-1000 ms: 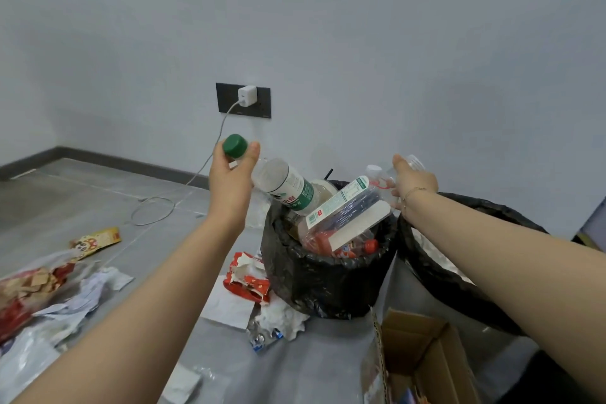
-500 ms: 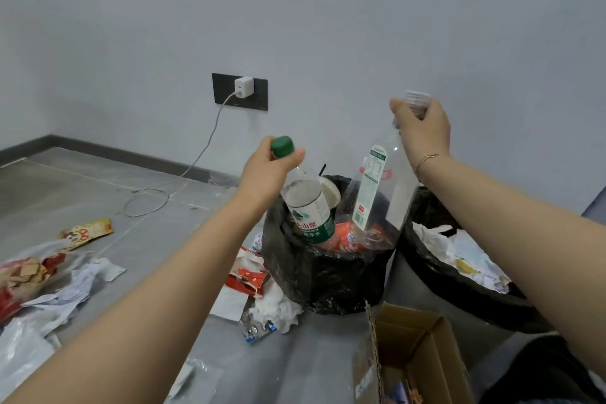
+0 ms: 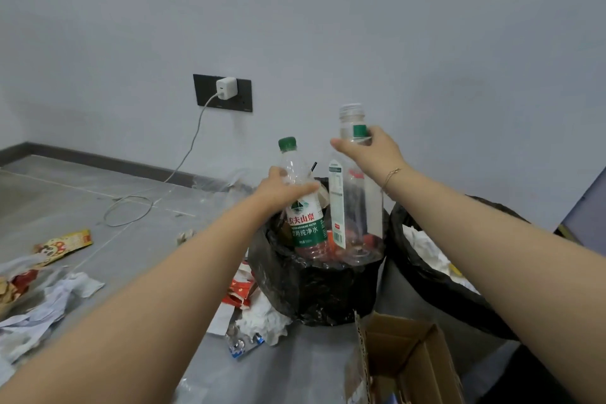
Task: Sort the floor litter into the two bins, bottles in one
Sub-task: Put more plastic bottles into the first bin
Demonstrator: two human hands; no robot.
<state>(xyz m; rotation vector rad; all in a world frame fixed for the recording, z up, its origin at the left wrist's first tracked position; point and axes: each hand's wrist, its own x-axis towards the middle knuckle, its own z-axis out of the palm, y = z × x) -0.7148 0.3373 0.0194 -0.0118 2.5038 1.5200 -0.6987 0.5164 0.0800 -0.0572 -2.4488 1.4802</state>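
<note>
**Both hands on upright bottles at the left bin**

Head view, hands. The left hand [image 3: 278,188] grips the green-capped bottle [image 3: 303,207] at its shoulder, thumb and fingers curled round the clear upper body just above the green label. The right hand [image 3: 367,151] grips the tall clear bottle [image 3: 355,203] at its neck, fingers wrapped round the small green neck label; the mouth of this bottle is uncapped. A thin bracelet sits on the right wrist.

Head view, task items. Both bottles stand nearly upright, side by side, with their bases inside the left bin [image 3: 314,289], which is lined with a black bag and already holds red-labelled bottles. The right bin [image 3: 426,275], also black-lined, stands just beside it and holds crumpled white paper. Floor litter remains to the left: a snack wrapper [image 3: 62,244], crumpled paper [image 3: 49,305], a red wrapper [image 3: 237,292] and white tissue [image 3: 262,321] against the left bin's base. An open cardboard box [image 3: 403,361] stands in front of the bins. A white charger [image 3: 225,88] is plugged into the dark wall socket, its cable looping on the floor.

Change from the earlier frames. One second ago both bottles lay tilted across the bin mouth. Since then both have been raised to near vertical. The left hand has moved from the green cap down to the shoulder; the right hand stays at the neck.
</note>
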